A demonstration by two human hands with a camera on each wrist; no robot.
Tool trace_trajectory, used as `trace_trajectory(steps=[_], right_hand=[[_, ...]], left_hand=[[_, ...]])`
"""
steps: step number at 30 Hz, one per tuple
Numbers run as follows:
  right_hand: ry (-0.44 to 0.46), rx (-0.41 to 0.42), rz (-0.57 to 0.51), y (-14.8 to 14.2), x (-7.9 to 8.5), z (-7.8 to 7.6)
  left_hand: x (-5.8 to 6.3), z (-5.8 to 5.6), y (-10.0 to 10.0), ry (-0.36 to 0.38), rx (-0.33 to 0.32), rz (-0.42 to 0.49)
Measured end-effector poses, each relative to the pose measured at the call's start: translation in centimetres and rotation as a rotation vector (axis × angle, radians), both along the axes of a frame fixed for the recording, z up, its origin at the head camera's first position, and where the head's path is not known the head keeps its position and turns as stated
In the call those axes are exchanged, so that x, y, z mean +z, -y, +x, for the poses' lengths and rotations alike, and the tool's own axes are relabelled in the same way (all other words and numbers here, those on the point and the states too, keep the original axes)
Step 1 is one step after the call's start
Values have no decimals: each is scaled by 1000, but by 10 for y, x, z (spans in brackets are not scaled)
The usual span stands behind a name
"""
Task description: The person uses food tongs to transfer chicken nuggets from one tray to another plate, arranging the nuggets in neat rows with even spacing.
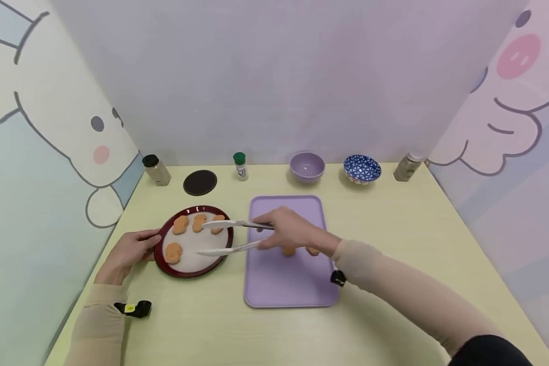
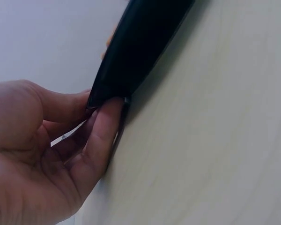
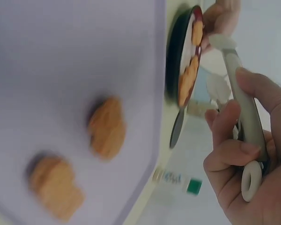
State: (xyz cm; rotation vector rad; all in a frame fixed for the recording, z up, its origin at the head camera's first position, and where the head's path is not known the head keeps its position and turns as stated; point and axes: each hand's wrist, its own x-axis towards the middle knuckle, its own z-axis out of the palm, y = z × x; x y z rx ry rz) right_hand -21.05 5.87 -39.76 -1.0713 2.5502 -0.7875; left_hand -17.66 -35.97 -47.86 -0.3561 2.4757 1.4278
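My left hand (image 1: 130,251) pinches the left rim of a plate (image 1: 187,274) with a dark red edge and a pale inside. Several golden-brown nuggets (image 1: 173,253) lie on it. The left wrist view shows the left hand's fingertips under the rim and the plate's dark underside (image 2: 136,51). My right hand (image 1: 288,229) grips pale-tipped tongs (image 1: 224,223), their arms apart with nothing between the tips. Those tips overlap the plate's right half in the head view. Below the right hand is a purple tray (image 1: 290,290); nuggets (image 3: 107,129) on it show clearly in the right wrist view.
Along the back stand a black-capped jar (image 1: 157,170), a dark round coaster (image 1: 200,182), a green-capped shaker (image 1: 240,166), a purple bowl (image 1: 307,168), a blue patterned bowl (image 1: 362,169) and a pale-lidded jar (image 1: 408,166). Walls close off the table's (image 1: 393,229) back and sides.
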Motion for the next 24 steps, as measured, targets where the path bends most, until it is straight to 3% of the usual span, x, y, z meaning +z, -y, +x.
trace_trajectory(steps=[6, 11, 16, 24], right_hand=[[-26, -10, -45, -66, -2, -4], [55, -72, -39, -112, -3, -1], [136, -93, -22, -145, -3, 2], [137, -69, 26, -183, -7, 1]], left_hand=[[-1, -1, 2, -3, -5, 20], [-1, 0, 3, 3, -1, 8], [1, 0, 4, -7, -4, 2], [-2, 2, 2, -14, 5, 20]])
